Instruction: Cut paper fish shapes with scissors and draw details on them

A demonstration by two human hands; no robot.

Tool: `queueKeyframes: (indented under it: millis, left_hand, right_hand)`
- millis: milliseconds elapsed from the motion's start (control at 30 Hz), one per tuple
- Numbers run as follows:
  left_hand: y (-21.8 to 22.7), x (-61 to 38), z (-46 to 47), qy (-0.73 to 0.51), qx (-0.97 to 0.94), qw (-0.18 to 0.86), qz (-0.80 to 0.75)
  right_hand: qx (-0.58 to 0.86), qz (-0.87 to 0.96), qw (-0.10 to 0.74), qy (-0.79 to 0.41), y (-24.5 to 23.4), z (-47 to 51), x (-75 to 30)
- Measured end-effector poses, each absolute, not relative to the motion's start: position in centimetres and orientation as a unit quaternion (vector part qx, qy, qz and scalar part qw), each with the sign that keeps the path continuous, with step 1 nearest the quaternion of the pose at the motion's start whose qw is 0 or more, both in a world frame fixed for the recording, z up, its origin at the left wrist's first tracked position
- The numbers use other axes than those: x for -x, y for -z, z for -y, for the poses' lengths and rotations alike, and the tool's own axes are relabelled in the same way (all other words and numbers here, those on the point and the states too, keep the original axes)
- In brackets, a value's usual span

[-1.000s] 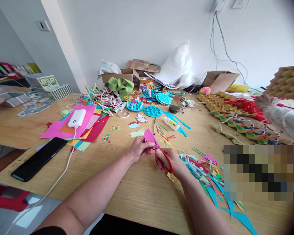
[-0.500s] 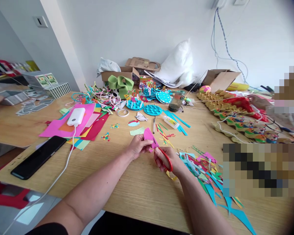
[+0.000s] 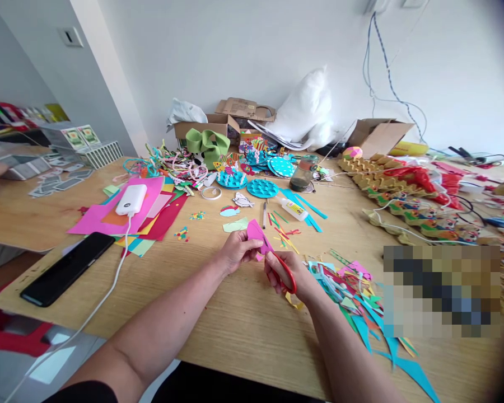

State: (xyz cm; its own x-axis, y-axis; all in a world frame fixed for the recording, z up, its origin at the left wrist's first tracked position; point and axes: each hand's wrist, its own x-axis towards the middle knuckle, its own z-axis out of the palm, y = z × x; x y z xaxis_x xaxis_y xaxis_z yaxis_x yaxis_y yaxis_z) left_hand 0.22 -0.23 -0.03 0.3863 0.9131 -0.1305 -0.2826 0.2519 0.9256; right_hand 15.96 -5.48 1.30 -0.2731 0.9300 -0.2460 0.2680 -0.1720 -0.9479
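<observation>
Pink paper (image 3: 255,230) seems flimsy, best held edgewise: inside the front edge of the desk (image 3: 231,336), left hand (image 3: 236,253) pinches it, right hand (image 3: 296,266) grips scissors (image 3: 293,281).

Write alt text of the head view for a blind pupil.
A person's left hand holds pink paper; the right hand holds red-handled scissors against it. Colourful paper scraps and a black phone lie on the wooden table.

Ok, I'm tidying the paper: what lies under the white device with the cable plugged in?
Pink paper shows around the white device, with orange paper along its lower edge. What lies directly beneath the device is covered, so I can't tell.
</observation>
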Motion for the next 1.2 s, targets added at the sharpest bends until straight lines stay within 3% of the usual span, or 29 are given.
queueKeyframes:
  millis: [1200]
  left_hand:
    - [0.16, 0.16, -0.01, -0.427, -0.447, 0.698, -0.361]
  right_hand:
    - [0.527, 0.579, 0.286, -0.552, -1.3, 5.55, -15.89]
